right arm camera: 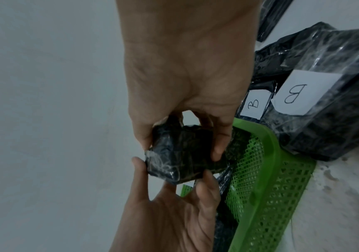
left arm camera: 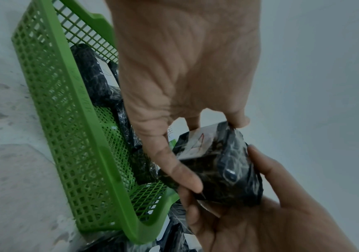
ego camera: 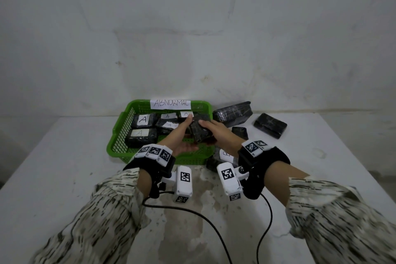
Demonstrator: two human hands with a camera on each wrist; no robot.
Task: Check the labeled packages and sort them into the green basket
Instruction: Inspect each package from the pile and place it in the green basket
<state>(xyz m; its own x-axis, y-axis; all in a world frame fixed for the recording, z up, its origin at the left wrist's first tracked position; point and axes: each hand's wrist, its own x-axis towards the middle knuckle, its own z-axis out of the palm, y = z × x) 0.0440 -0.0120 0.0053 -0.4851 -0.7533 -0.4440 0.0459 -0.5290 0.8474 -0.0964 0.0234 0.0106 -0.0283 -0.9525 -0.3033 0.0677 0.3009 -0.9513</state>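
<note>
Both hands hold one small black-wrapped package just above the right side of the green basket: the left hand pinches its near end between thumb and fingertips, and the right hand curls round its far end. It looks light and fairly firm under glossy, crinkled film that could slip, so the blunt ends seem the safest places to grip. From the head view its label is hidden; the left wrist camera shows a white label with a red mark on one face, too blurred to read. The right wrist view alone shows two packages labelled B lying just outside the basket's corner.
</note>
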